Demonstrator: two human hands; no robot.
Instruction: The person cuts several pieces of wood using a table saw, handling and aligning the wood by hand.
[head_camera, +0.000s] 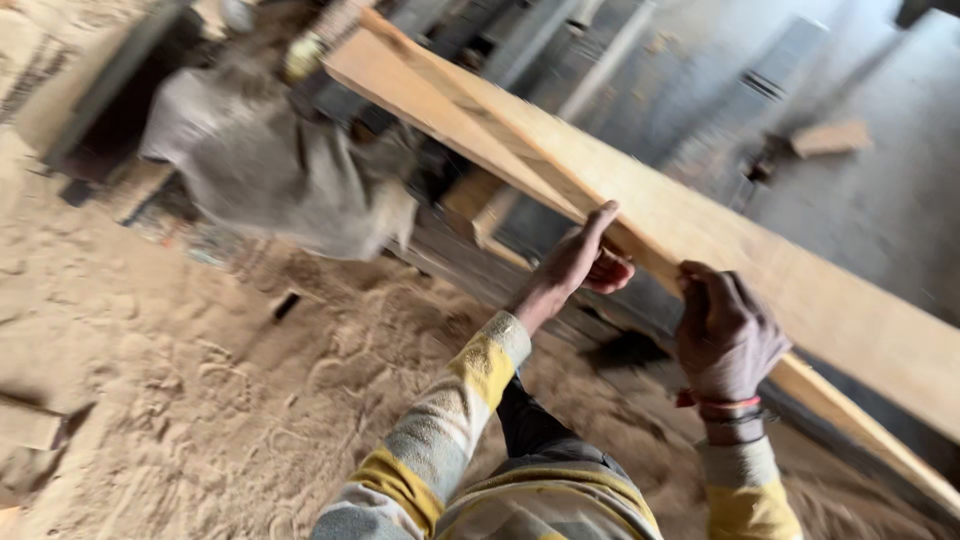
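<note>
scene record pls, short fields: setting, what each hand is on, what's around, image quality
setting: workshop floor covered in sawdust
left hand: grip on the near edge of a long wooden plank, fingers curled over it
right hand: closed on the same plank edge, further along; red band at the wrist
plank: pale, tilted, runs from upper left to lower right
sleeves: striped yellow and grey
nearby: grey sack behind the plank end; wood offcut on the grey floor at upper right
image: motion-blurred, fine detail unclear
</note>
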